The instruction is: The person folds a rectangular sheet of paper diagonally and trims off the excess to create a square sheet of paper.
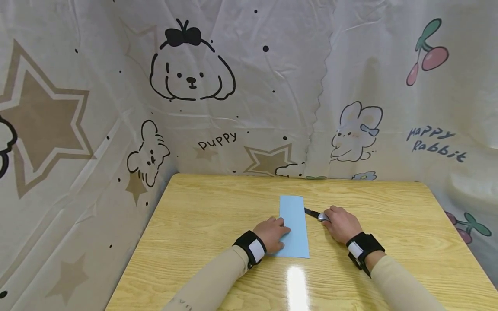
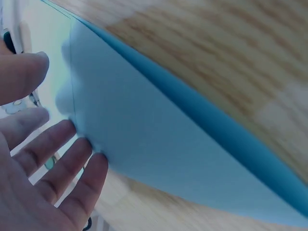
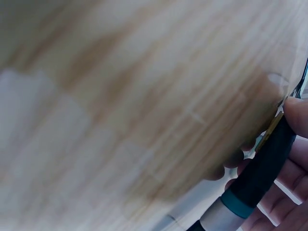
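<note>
A folded sheet of light blue paper [image 1: 294,220] lies lengthwise near the middle of the table. My left hand [image 1: 271,234] rests on its left edge with the fingers spread. In the left wrist view the fingertips touch the paper [image 2: 130,110], whose two layers gape along one long side. To the right of the paper, my right hand [image 1: 342,224] grips a knife [image 1: 322,217]. Its dark blade points left, with the tip at or very near the paper's right edge. The right wrist view shows the knife's dark handle [image 3: 264,168] between thumb and fingers.
The wood-grain table [image 1: 210,203] reflects a bright light near the front. A printed cloth curtain [image 1: 241,108] hangs behind it and along both sides. Both wrists wear black straps, the left one [image 1: 250,249] close to the paper.
</note>
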